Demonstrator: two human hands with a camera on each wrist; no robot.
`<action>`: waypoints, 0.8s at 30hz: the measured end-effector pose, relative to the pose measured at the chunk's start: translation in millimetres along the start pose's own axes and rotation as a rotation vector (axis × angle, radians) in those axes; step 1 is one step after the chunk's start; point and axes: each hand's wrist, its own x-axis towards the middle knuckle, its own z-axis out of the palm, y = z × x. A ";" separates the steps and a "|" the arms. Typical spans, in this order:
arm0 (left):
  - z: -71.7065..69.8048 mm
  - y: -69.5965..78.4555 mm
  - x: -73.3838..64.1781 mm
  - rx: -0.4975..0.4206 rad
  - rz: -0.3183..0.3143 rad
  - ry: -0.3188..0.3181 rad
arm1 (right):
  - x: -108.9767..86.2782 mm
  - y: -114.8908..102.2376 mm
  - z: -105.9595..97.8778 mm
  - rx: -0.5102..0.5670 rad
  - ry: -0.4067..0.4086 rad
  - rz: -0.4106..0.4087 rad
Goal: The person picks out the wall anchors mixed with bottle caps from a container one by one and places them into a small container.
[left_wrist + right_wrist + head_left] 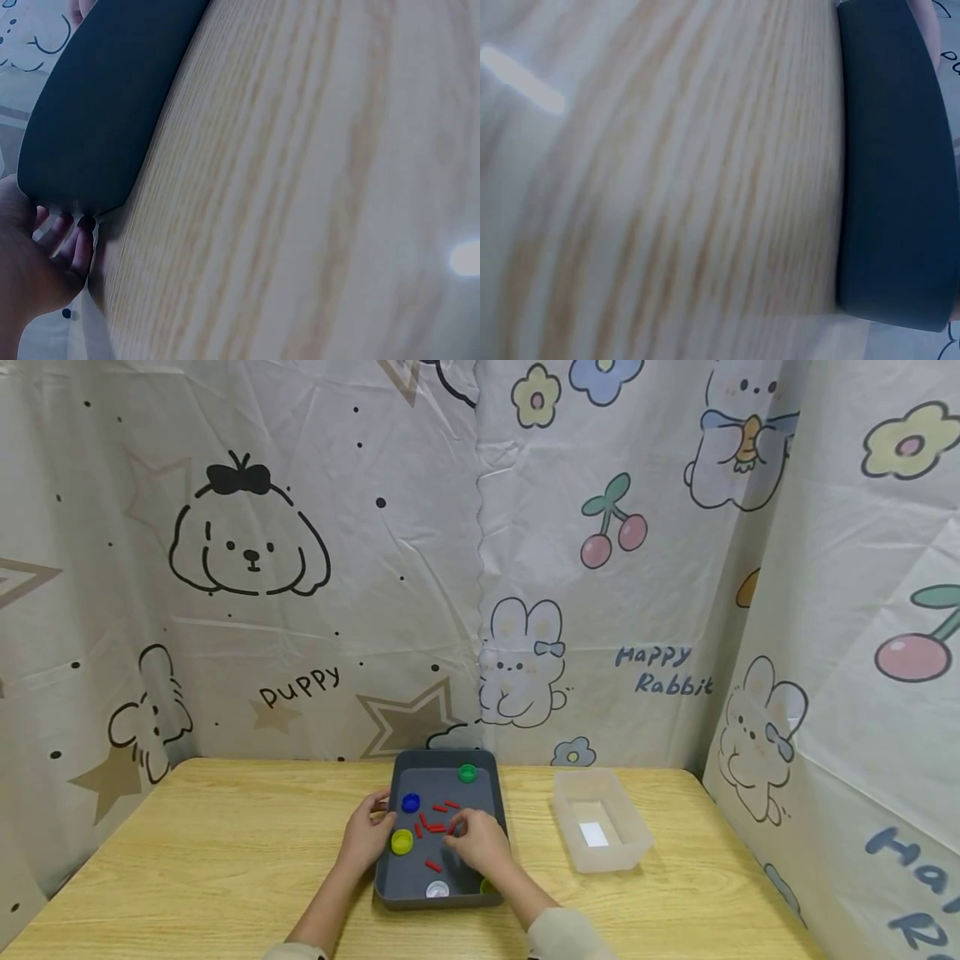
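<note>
A dark grey tray [435, 781] lies lengthwise on the table; its outer wall [112, 97] fills the left part of the left wrist view. My left hand [366, 837] holds the tray's left side, fingers curled against the outside. Over the tray, my right hand [482, 843] pinches a small red stick [452, 828] between thumb and fingertips. Several more red sticks [432, 866] are scattered on the tray floor. Round caps sit around them: green [467, 773], blue [411, 802], yellow [402, 842] and clear [438, 889]. A yellow-green cap [487, 887] is partly hidden by my right wrist.
A translucent plastic box [603, 820] with a white label stands to the right of the tray on the wooden table [225, 843]. Printed curtains [420, 568] hang behind the table and at both sides. In the right wrist view, the tray's wall [900, 165] hides the fingers' work.
</note>
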 end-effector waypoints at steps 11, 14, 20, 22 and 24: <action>0.5 2.4 -0.8 -0.006 0.002 0.003 | 6.3 2.7 7.2 -0.079 0.050 0.045; 0.8 2.3 -0.4 -0.005 0.002 0.001 | 7.7 3.5 8.8 -0.088 0.055 0.055; 0.9 0.2 -0.3 -0.004 -0.008 0.002 | 8.3 3.4 10.7 -0.100 0.057 0.063; 0.9 -0.6 -0.1 -0.002 -0.008 0.000 | 8.6 3.2 11.3 -0.101 0.056 0.060; 0.8 -1.1 0.1 -0.003 -0.008 0.001 | 8.7 2.2 11.5 -0.094 0.052 0.059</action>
